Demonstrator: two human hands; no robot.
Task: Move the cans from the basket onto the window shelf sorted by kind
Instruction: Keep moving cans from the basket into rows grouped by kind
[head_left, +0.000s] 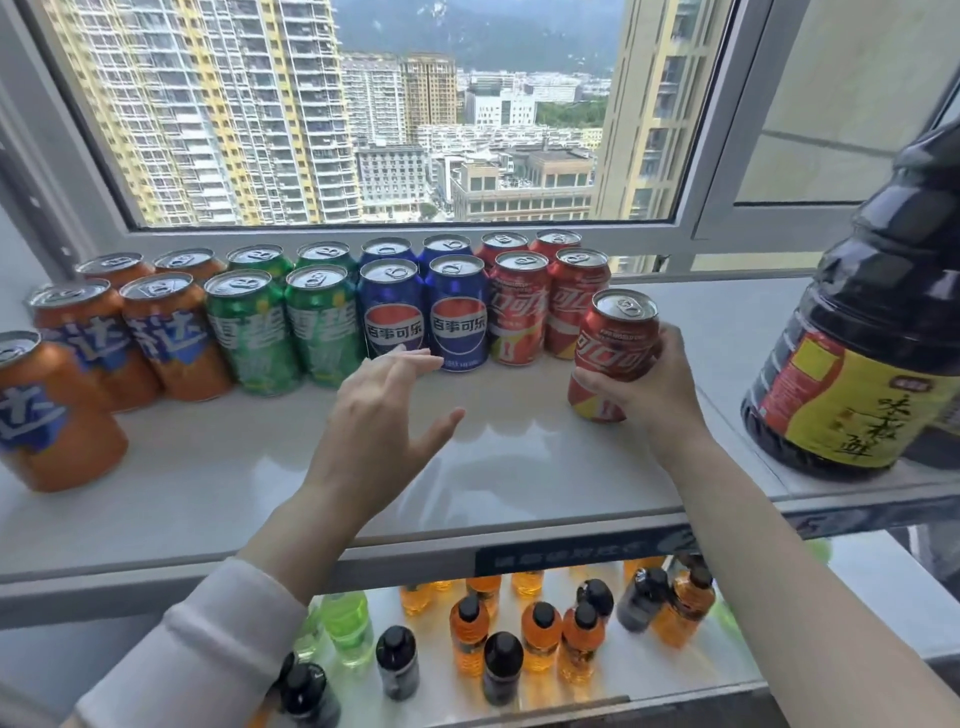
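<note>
Right hand (655, 387) grips a tilted red can (615, 348), centre right.
Left hand (384, 415) hovers with fingers (410, 359) spread (holding nothing); set down askew, the can could topple the neighbouring red cans (519, 312).

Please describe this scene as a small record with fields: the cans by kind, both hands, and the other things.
shelf: window shelf, cans in two rows, grouped by kind
left to right: orange cans, green cans, blue Pepsi cans, red Coca-Cola cans; four each
lone orange can: in front, far left
right hand: grips a tilted red can beside the red group
left hand: open, empty, before the blue Pepsi cans
other: large dark sauce bottle at right; small bottles below the shelf
basket: not in view
</note>
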